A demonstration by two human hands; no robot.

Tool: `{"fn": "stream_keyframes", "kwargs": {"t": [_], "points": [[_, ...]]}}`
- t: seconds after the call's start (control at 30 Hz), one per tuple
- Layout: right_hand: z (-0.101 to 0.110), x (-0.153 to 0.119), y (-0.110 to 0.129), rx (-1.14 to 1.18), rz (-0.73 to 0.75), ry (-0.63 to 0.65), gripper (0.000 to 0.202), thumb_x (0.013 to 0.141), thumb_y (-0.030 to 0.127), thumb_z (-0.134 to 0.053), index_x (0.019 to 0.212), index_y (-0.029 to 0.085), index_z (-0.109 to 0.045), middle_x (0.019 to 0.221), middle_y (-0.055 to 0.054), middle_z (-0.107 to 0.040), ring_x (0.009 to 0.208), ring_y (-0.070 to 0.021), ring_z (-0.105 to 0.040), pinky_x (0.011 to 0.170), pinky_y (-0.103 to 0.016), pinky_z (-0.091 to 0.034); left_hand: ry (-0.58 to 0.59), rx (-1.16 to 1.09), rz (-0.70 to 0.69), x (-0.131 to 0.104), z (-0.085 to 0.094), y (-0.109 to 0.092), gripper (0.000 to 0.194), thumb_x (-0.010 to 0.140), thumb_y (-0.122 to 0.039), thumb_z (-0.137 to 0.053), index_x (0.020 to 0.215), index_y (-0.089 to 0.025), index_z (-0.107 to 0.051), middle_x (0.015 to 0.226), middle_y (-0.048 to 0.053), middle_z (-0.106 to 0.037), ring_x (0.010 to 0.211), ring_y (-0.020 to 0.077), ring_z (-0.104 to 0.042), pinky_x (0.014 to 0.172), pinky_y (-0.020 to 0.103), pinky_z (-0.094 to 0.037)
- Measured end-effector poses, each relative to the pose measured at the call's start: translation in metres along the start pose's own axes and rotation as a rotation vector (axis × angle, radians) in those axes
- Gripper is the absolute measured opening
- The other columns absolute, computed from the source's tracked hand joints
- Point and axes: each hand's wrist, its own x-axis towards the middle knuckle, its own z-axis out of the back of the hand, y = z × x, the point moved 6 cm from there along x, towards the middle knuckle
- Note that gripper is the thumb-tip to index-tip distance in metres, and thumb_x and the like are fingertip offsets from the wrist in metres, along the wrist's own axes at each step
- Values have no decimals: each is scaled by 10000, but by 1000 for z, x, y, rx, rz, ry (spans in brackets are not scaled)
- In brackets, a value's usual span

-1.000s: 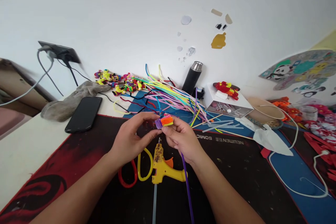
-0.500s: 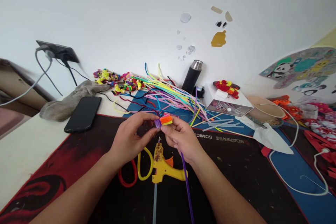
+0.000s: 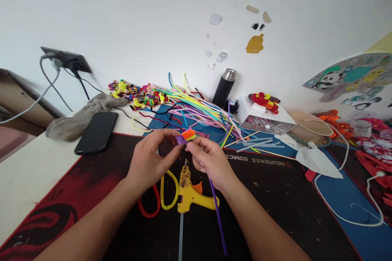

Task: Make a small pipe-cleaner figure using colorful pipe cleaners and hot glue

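Between my hands is a small fuzzy bundle of pipe cleaners (image 3: 188, 133) in orange, yellow and purple. My left hand (image 3: 154, 153) pinches its purple left end between thumb and fingers. My right hand (image 3: 211, 161) is closed with thumb and fingertips at its lower right side. A long purple pipe cleaner (image 3: 218, 220) trails down from beneath my right hand toward the front. Just below the hands lies a yellow glue gun (image 3: 191, 195), nozzle pointing away, with a glue stick (image 3: 180, 232) out of its back. Left of it are scissors with red and yellow handles (image 3: 169, 195), their blades hidden.
Loose pipe cleaners (image 3: 202, 110) heap behind my hands, with small colourful figures (image 3: 150, 98) to their left. A black thermos (image 3: 224, 87) and white box (image 3: 269, 120) stand by the wall. A phone (image 3: 96, 132) lies left; a basket (image 3: 310, 124) and white cable (image 3: 346, 222) are right.
The bundle has turned and shifted slightly left, and more of its purple strand shows by my left fingers. Both hands stay at nearly the same place. The glue gun and scissors have not moved.
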Motion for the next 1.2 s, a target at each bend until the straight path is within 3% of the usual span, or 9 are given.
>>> {"fn": "stream_keyframes", "kwargs": {"t": [0.7, 1.2], "points": [[6, -1, 2, -164, 112, -95, 430, 880, 604, -805, 813, 200, -675, 527, 103, -380, 424, -63, -292, 429, -235, -204, -18, -64, 119, 1, -2, 7, 126, 873, -343, -790, 953, -256, -746, 829, -2, -773, 735, 209, -688, 739, 309, -526], [-2, -1, -5, -24, 16, -66, 429, 830, 592, -857, 812, 199, -688, 479, 121, -363, 387, -52, -256, 415, -233, -177, -32, -62, 162, -1, -2, 11, 159, 879, -387, -789, 980, -264, -777, 884, 8, -801, 801, 222, -713, 776, 326, -534]]}}
